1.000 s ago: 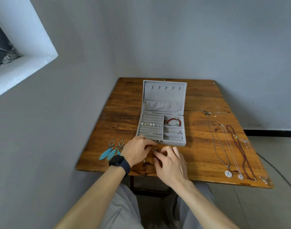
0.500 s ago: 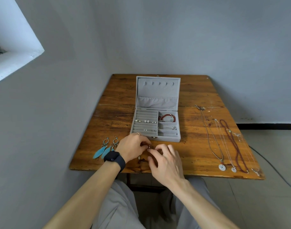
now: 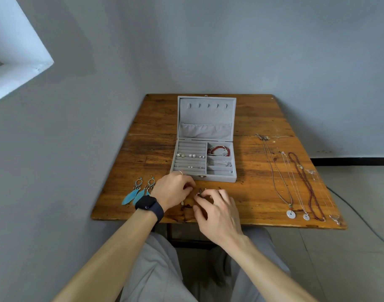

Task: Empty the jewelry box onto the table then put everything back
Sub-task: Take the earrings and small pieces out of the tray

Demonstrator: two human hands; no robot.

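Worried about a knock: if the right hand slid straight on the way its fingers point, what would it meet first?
Probably the fingertips of the left hand, just past the small piece between the hands; the jewelry box front lies beyond. Depth is unclear.

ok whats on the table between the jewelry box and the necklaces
Nothing. The head view shows only bare table wood between the jewelry box and the necklaces.
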